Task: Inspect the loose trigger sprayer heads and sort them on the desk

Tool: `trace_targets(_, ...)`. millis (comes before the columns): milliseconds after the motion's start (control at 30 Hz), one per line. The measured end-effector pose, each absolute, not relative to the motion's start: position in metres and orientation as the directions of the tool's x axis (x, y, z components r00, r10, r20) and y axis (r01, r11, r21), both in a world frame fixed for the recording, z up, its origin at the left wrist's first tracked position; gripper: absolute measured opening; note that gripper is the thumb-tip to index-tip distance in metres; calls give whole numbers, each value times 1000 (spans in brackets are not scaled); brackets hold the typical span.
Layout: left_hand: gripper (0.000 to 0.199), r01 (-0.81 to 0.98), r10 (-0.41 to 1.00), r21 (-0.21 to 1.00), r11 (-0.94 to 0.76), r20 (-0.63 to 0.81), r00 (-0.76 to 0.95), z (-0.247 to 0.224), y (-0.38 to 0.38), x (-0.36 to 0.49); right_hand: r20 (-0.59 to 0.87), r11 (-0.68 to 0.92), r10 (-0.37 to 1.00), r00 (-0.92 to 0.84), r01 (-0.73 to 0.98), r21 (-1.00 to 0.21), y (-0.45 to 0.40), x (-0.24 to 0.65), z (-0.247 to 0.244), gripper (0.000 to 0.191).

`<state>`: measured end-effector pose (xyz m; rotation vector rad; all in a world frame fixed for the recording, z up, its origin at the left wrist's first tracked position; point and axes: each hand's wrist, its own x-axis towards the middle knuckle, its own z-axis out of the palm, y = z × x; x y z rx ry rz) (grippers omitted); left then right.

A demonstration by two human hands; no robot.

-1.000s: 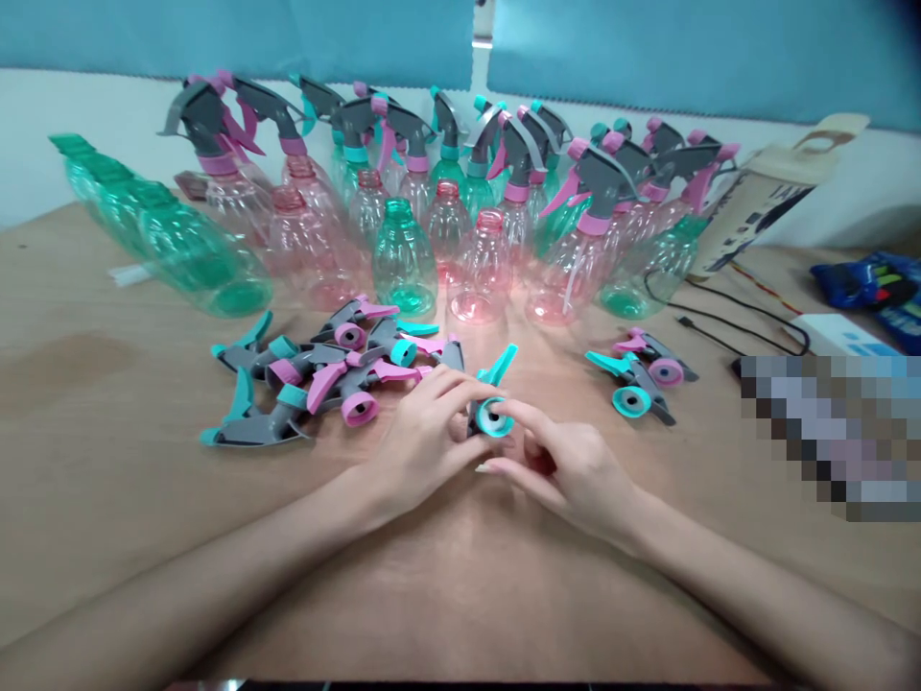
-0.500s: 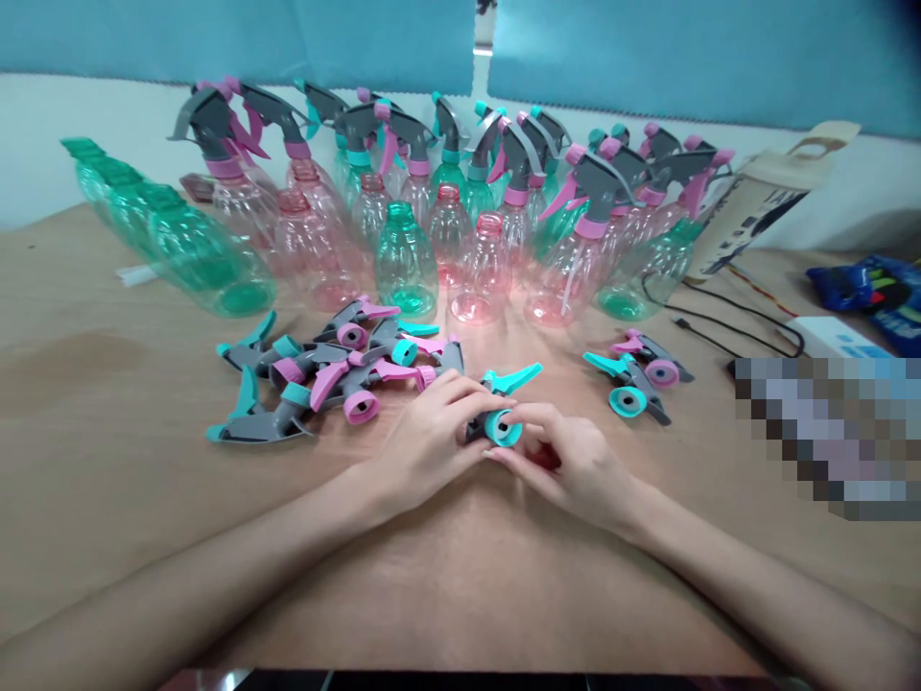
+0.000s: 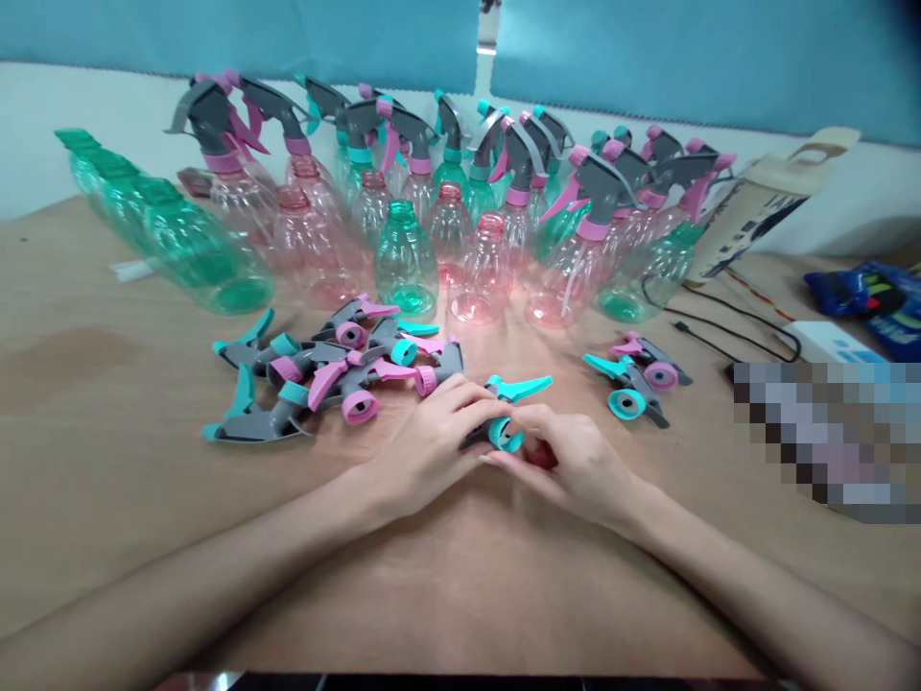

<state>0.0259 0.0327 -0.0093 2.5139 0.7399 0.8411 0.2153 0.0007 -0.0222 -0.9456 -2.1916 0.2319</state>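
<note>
My left hand (image 3: pixel 438 437) is closed around the grey body of a spray trigger head (image 3: pixel 507 435) with a turquoise collar and lever. The collar's open end faces me, slightly to the right. Against that collar rest the index finger and thumb of my right hand (image 3: pixel 568 451), curled around its right side. Left of my hands lies a pile of grey trigger heads (image 3: pixel 360 407) with pink or turquoise parts. A turquoise trigger head (image 3: pixel 626 404) and a pink one (image 3: pixel 661 375) lie together on the right.
Behind stand several bare pink and green bottles (image 3: pixel 405 259) and others fitted with trigger heads (image 3: pixel 601 187). At right are a beige tumbler (image 3: pixel 769 206), a black cable (image 3: pixel 763 331), a white box (image 3: pixel 827 343) and a blue packet (image 3: pixel 892 297). One patch is pixelated.
The trigger head in my hands has turned a little, its collar now facing more to the right and its lever lower. Both hands stay nearly in place.
</note>
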Motion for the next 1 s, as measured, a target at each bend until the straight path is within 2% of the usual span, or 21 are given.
trace_targets(133, 21, 347, 583, 508, -788, 436, 686, -11, 33, 26, 554, 741, 660, -507, 559, -372, 2, 214, -19, 13)
trace_targets(267, 20, 382, 618, 515, -768, 440, 651, -10, 34, 26, 499, 717, 694, -519, 565, -409, 4, 214, -18, 20)
trace_targets(433, 21, 411, 648, 526, -745, 421, 635, -7, 34, 26, 422, 597, 802, -423, 569, -565, 3, 218, -18, 20)
trace_targets(633, 23, 422, 674, 553, -719, 405, 618, -6, 33, 25, 320, 425, 896, -308, 384, -820, 0, 217, -15, 13)
trace_targets(800, 21, 426, 699, 581, -694, 399, 593, -4, 33, 24, 302, 359, 929, -213, 327, -874, -3, 218, -17, 9)
trace_targets(1000, 21, 432, 714, 591, -681, 408, 568, -3, 33, 21, 218, 232, 972, -83, 244, -942, 1, 228, -27, 23)
